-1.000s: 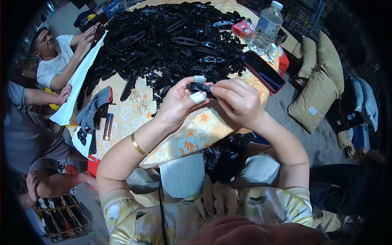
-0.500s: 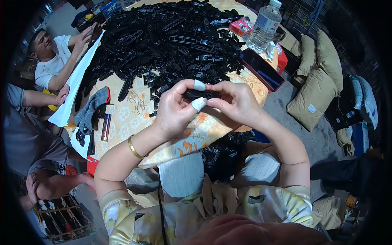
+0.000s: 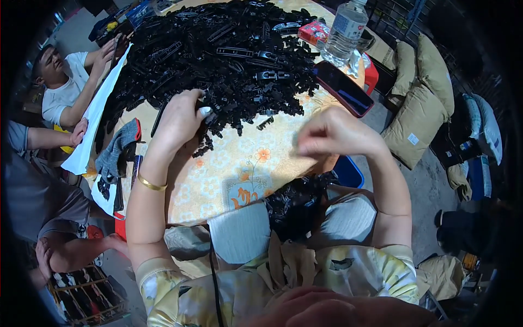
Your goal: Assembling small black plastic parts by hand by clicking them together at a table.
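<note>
My left hand (image 3: 182,117) is at the near edge of a big heap of small black plastic parts (image 3: 239,71). Its thumb, wrapped in white tape at the tip, stands apart from the forefinger, and both reach among the parts; the other fingers are mostly hidden. Over the right side of the table, nearer to me, is my right hand (image 3: 335,131). Its fingers bend downward and are smeared by motion, so anything in them cannot be made out. Below the table edge, between my knees, lies a mass of black parts (image 3: 291,204).
The table wears a flowered cloth (image 3: 212,182). On it are a grey glove (image 3: 120,150), a phone (image 3: 344,90), a water bottle (image 3: 344,32) and a red packet (image 3: 314,32). A blue tray (image 3: 348,171) shows below the right edge. Tan sacks (image 3: 419,122) stand at right; two people sit at left.
My hands were together over the cloth, holding a black plastic part. They have parted: the left went up and left to the heap, the right moved right and down. The part no longer shows.
</note>
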### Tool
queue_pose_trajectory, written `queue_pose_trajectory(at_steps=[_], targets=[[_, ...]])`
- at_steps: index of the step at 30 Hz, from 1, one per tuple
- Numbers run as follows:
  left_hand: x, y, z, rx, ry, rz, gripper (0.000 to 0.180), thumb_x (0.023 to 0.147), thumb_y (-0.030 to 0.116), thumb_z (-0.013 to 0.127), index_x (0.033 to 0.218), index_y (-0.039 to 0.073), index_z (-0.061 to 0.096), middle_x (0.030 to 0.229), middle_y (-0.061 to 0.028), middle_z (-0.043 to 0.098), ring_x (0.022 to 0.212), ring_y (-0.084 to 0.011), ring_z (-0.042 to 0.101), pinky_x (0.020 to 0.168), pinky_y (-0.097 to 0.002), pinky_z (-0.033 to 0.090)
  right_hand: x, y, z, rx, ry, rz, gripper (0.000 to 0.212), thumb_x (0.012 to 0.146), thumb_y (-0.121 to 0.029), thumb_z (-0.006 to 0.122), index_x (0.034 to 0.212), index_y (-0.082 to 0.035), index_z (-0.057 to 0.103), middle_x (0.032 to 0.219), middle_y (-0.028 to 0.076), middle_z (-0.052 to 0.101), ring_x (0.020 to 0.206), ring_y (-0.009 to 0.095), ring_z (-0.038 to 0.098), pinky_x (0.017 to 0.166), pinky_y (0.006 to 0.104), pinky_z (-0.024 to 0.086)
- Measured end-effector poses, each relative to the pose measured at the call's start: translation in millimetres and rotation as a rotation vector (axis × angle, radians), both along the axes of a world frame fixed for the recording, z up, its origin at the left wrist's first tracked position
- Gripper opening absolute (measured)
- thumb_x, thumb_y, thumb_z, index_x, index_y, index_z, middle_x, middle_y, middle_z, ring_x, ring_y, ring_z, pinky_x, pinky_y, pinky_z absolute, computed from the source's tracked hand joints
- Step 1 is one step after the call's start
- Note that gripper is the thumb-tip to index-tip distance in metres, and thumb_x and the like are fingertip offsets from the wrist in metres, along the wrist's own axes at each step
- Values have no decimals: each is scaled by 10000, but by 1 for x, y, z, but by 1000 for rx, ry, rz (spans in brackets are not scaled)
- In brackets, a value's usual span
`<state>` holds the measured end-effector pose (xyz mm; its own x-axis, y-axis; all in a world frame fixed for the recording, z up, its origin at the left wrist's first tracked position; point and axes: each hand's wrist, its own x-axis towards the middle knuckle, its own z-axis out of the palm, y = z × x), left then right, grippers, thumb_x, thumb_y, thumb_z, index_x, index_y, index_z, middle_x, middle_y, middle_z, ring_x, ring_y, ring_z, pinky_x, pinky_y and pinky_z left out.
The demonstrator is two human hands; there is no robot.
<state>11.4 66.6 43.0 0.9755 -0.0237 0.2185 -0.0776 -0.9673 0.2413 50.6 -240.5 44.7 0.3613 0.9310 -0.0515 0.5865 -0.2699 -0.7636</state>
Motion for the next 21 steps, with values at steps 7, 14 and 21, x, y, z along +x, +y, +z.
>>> queue_pose_trajectory(at_steps=[7, 14, 21], targets=[[12, 3, -2, -158, -41, 71, 319, 758, -7, 600, 1076, -9, 574, 977, -186, 590, 931, -338, 557, 842, -388, 435, 19, 18, -46, 211, -799, -543, 174, 745, -221, 693, 800, -65, 638, 749, 73, 561, 705, 252, 584, 608, 350, 469], [4, -4, 5, 153, -542, 70, 269, 766, -16, 594, 1034, 7, 581, 893, -106, 588, 876, -241, 539, 797, -369, 440, 21, 25, -45, 247, -927, -490, 132, 741, -132, 658, 806, -62, 566, 786, 77, 546, 761, 253, 570, 622, 362, 464], [-10, -52, 0, -1664, 332, -268, 483, 838, -42, 527, 1276, 32, 337, 1042, -131, 556, 917, -268, 626, 763, -334, 579, 21, 21, -34, 172, -917, -557, 178, 719, -72, 658, 869, -60, 563, 733, 90, 573, 739, 264, 575, 639, 358, 473]])
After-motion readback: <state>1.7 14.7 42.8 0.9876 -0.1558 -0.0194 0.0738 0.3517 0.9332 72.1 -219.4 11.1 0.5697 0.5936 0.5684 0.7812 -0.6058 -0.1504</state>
